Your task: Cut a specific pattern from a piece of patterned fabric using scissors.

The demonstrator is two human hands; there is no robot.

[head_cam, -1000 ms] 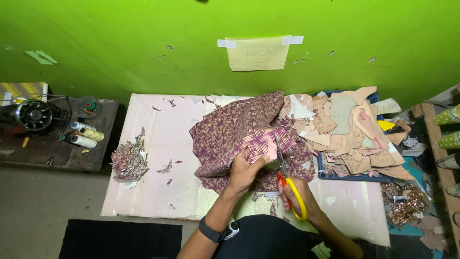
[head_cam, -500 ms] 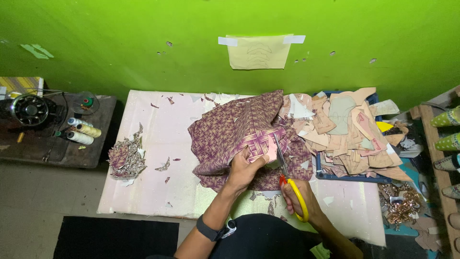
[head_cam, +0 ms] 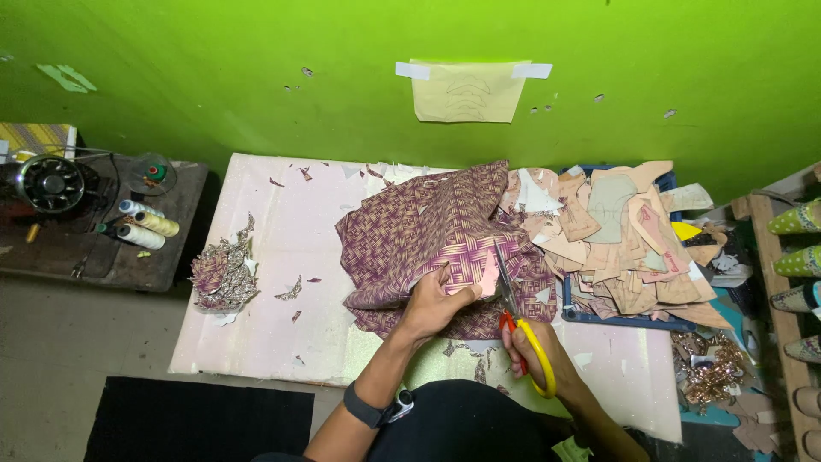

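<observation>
Two hands at work over a pale pink desk [head_cam: 256,334], seen from above. Left hand [head_cam: 434,306], grip closed, pinches a small pink pattern piece [head_cam: 484,282] down against the purple woven-print fabric [head_cam: 428,231]. Dark watch [head_cam: 376,409] on that wrist. Right hand [head_cam: 537,358], grip closed through the handles of the scissors [head_cam: 517,316]; handles yellow and red, blades pointing away from the body, running just right of the pink piece and touching the fabric edge. Cannot tell how far apart the blades stand.

Fabric lies bunched in a heap under and beyond the left grip, spreading toward the green wall [head_cam: 256,68]. Right of the scissors grip, close by: a loose pile of tan and pink card templates [head_cam: 624,239], spilling over a blue tray [head_cam: 599,316]. Well left of the left grip: a small heap of fabric offcuts [head_cam: 222,275] at the desk edge, a few scraps scattered between. Farther left, on a low dark side table [head_cam: 128,257]: thread spools [head_cam: 145,229] and a black sewing machine wheel [head_cam: 51,183].

On the wall beyond both grips, a yellowish paper sheet [head_cam: 469,90] taped at its top corners. Far right, shoes on a wooden rack [head_cam: 795,257].
</observation>
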